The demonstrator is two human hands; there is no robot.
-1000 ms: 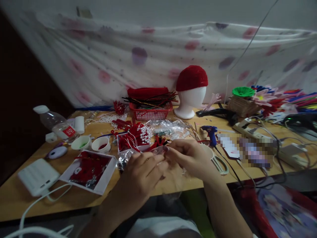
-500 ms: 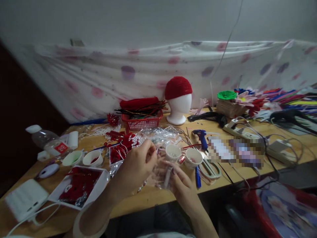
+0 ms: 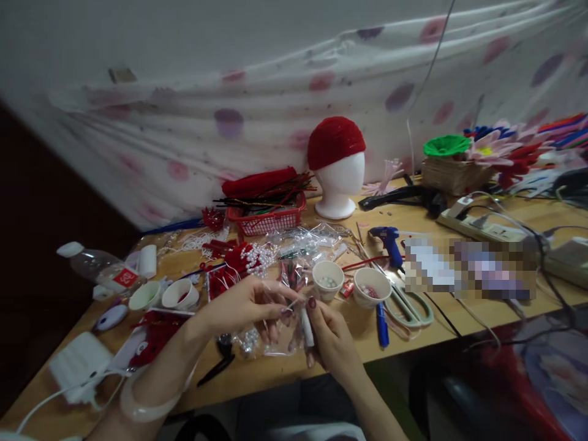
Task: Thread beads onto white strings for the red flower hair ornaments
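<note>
At the near table edge, centre: both hands meet just above the table (image 3: 285,370), close to the body.
Left hand (image 3: 243,306): thumb and forefinger closed to a tight pinch on a pale strand (image 3: 294,302); the other fingers curl loosely beside the clear bag (image 3: 275,340).
Right hand (image 3: 331,340): fingers folded around a white tube (image 3: 306,327), held upright, thumb tip pressed close to the left hand's pinch.
Clear bag: hangs between the 2 hands, crumpled, with small white beads inside; which hand carries its weight, cannot tell.
Strand, handling (judgement): very light, thin, probably limp and slippery; best taken near its free end with the fingertips, since a wider grip would lose it.
Tube, handling (judgement): light, stiff, smooth; a hold around its middle looks secure.
Bag, handling (judgement): soft film, likely to spill beads if tipped; take it at the mouth.
Nearby: 2 paper cups (image 3: 327,280) (image 3: 372,286) just beyond the hands, scissors (image 3: 411,306) and a blue pen (image 3: 382,318) to the right, a black tool (image 3: 220,361) to the left.
</note>
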